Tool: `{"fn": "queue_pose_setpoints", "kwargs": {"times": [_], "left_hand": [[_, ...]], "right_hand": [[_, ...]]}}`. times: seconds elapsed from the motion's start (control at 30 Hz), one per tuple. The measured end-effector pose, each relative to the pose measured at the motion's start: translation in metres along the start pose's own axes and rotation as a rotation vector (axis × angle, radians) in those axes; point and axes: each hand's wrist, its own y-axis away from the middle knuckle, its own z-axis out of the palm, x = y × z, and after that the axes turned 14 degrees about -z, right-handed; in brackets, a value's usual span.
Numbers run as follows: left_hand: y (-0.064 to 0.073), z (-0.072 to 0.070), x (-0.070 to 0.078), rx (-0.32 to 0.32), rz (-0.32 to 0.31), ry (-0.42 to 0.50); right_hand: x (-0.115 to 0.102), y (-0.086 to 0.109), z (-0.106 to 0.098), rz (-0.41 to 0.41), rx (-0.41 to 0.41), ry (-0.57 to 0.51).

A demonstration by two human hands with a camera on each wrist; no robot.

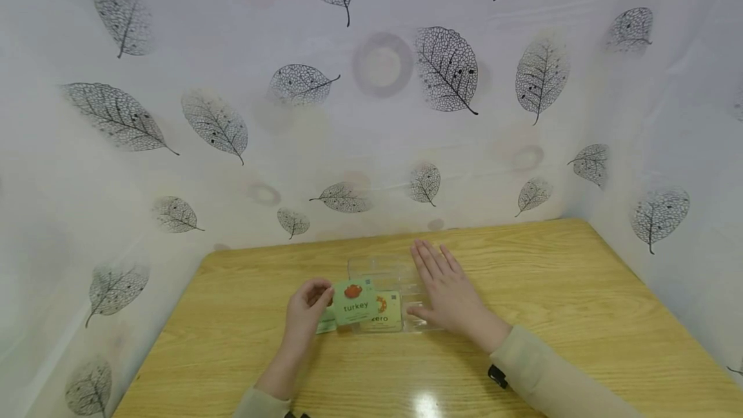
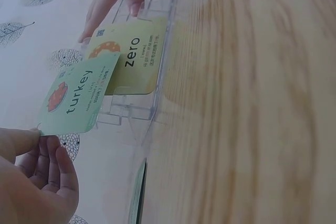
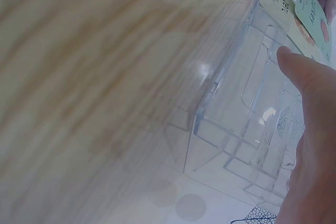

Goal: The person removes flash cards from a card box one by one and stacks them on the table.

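We note a clear plastic holder point(image 3: 231, 100) on the wooden table point(image 1: 580, 315), just below the centre of the head view. It rises in stepped rows. In its front row, toward the left of the frame, sits a yellow card point(image 1: 389, 326) marked "zero", face toward us. The front-row space to the right of it shows bare plastic in the right wrist view.

Left hand point(image 1: 302, 312), lower centre-left of the head view: thumb and forefinger pinch the near edge of a green card point(image 1: 355, 316) marked "turkey"; we see the other fingers loosely curled in the left wrist view. This card is up at the holder's left end, overlapping part of the yellow card. We cannot tell whether the two touch.

Right hand point(image 1: 451, 292), right of centre: fingers straight, thumb spread wide, gripping nothing; it lies over the holder's right portion. We cannot tell how firmly it presses, if at all.

More green card stock point(image 1: 327, 323) lies on the table left of the holder, partly hidden; count unclear. Leaf-printed curtain point(image 1: 244, 31) fills the upper frame.
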Motion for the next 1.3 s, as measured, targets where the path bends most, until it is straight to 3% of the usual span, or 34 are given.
{"fn": "queue_pose_setpoints", "kwargs": {"times": [0.4, 0.8, 1.3], "left_hand": [[0.001, -0.007, -0.002, 0.022, -0.049, 0.006], [0.0, -0.014, -0.003, 0.046, -0.033, -0.02], [-0.001, -0.022, -0.005, 0.053, -0.058, -0.006]], "right_hand": [[-0.001, 0.001, -0.001, -0.001, -0.005, 0.001], [-0.001, 0.001, -0.001, -0.004, -0.009, -0.003], [0.0, 0.0, 0.001, -0.008, 0.01, 0.007]]}}
